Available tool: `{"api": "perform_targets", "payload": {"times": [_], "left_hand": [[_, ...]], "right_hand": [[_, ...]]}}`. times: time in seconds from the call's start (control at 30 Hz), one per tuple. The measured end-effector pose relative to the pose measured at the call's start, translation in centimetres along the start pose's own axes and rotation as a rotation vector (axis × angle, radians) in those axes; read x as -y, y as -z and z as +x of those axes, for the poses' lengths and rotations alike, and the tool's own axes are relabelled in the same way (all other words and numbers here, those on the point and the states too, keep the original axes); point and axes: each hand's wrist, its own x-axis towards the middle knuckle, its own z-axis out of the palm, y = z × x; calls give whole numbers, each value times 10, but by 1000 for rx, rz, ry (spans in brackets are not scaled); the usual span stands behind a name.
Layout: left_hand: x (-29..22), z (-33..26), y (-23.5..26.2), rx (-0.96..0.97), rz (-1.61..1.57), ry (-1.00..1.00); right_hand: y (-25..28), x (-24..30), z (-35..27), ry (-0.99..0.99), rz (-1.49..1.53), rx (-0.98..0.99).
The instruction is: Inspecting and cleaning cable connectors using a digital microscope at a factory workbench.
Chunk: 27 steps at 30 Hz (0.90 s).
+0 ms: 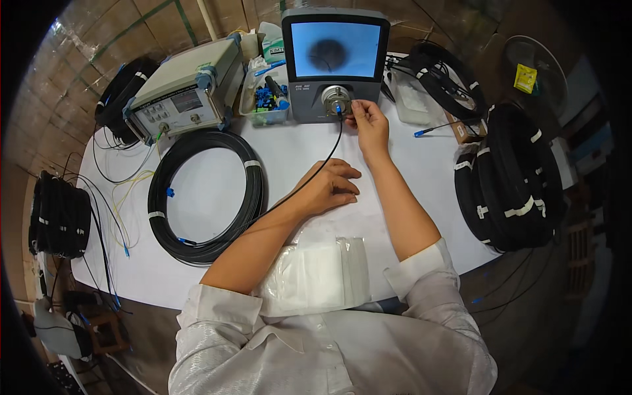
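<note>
Both hands on the black cable at the white table [197,191].
Left hand [329,187] rests curled over the black cable [309,178]; farther out, right hand [368,122] pinches its blue connector [340,110] at the inspection scope's [334,62] port.

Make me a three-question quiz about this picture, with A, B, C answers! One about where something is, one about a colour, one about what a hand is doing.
1. Where does the big black cable coil lie?
A. left of the hands
B. on the screen
C. on the lap

2. What colour is the screen picture?
A. red
B. blue with a dark blot
C. green

3. What is the right hand doing?
A. resting flat
B. waving
C. holding a blue connector at the inspection scope's port

Answers: 1 A, the coil lies on the white table to the left. 2 B, the screen glows blue. 3 C, fingertips pinch the plug at the port.
</note>
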Motion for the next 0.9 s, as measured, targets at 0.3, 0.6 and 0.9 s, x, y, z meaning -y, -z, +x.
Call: {"api": "perform_targets", "payload": {"times": [0.3,0.6,0.9], "left_hand": [[30,19,6,-199,-510,479],[68,60,13,-500,-1327,606],[65,62,2,-624,-1264,532]], "right_hand": [[-1,2,1,-23,-39,-6],[-5,0,-1,61,-61,2],[-1,0,-2,4,-39,-18]]}}
